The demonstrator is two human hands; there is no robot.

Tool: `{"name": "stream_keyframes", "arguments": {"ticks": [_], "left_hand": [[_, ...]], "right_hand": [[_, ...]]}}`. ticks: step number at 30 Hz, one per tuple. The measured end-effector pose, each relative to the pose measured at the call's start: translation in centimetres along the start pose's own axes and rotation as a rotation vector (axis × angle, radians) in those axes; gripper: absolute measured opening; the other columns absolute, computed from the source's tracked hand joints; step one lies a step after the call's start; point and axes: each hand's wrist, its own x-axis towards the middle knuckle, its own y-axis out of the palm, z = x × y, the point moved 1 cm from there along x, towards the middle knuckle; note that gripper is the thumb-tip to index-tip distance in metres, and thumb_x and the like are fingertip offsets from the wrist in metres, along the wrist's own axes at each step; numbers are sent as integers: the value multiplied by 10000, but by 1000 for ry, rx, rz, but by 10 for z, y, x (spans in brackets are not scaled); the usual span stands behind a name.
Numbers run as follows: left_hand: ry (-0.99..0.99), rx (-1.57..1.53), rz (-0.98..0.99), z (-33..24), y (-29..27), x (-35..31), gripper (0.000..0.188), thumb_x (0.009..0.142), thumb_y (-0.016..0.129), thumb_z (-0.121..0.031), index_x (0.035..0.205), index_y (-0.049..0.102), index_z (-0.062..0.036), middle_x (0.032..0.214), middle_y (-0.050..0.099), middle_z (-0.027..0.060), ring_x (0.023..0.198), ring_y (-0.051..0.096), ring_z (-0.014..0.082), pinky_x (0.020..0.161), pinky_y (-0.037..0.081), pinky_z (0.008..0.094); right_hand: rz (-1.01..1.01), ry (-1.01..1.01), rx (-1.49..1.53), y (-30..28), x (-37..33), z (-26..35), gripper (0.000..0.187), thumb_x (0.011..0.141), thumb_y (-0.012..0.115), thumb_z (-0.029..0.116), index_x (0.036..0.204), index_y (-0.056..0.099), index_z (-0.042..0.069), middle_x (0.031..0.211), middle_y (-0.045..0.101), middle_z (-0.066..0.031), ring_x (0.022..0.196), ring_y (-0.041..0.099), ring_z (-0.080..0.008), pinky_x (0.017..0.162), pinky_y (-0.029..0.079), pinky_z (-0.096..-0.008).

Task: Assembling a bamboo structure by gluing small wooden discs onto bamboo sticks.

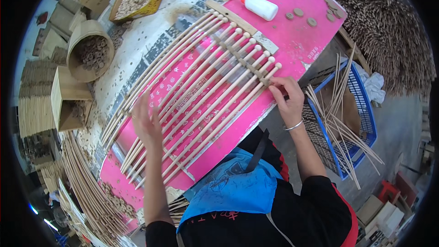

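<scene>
A row of pale wooden sticks (201,96) lies slanting across a pink board (215,153), each with a round wooden knob (271,59) at its upper right end. Notched wooden strips (240,58) run crosswise among them. My left hand (147,121), smeared by motion, hovers over the lower left part of the sticks with fingers apart and nothing visible in them. With thumb and forefinger together, my right hand (288,98) is at the strip's end beside the nearest stick, just below its knob. Whatever it pinches is hidden by the fingertips.
A white glue bottle (261,8) with a red nozzle and several wooden discs (312,22) lie at the board's far side. A yellow tray (155,4) of wooden balls stands beyond. A blue crate (366,105) with loose sticks is at right; a wooden bucket (75,41) at left.
</scene>
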Motion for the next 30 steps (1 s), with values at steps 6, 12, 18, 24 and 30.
{"name": "stream_keyframes", "arguments": {"ticks": [6,12,18,24,30], "left_hand": [[-100,186,120,69,2,2,331,937,639,-88,1269,643,-93,1194,650,124,1077,632,353,938,485,461],[-139,144,160,78,-7,3,221,937,628,-64,1151,682,-85,1083,665,105,995,642,329,880,476,431],[-37,125,-51,18,-82,-12,216,894,643,0,1077,727,-79,954,647,83,882,638,275,816,477,409],[-6,183,56,-14,-127,-58,283,825,668,3,1081,748,-85,946,640,61,877,639,243,752,516,372],[-367,-214,188,14,-173,-102,343,857,718,-29,1199,692,-51,993,685,105,858,677,221,786,533,353]], "right_hand": [[9,6,27,3,4,17,134,876,725,27,1009,710,23,832,638,-81,706,612,-179,644,479,-292],[44,-24,107,21,12,33,107,909,697,23,1015,711,19,851,638,-67,705,591,-152,638,460,-281],[261,254,685,95,6,81,291,1010,648,165,1262,662,20,940,650,-9,807,596,-79,705,468,-212],[529,700,1120,142,1,118,297,1053,586,339,1098,695,67,769,625,25,663,565,-56,593,448,-207],[498,680,1064,125,9,124,265,1047,601,309,971,674,66,730,618,16,620,550,-61,580,454,-216]]}}
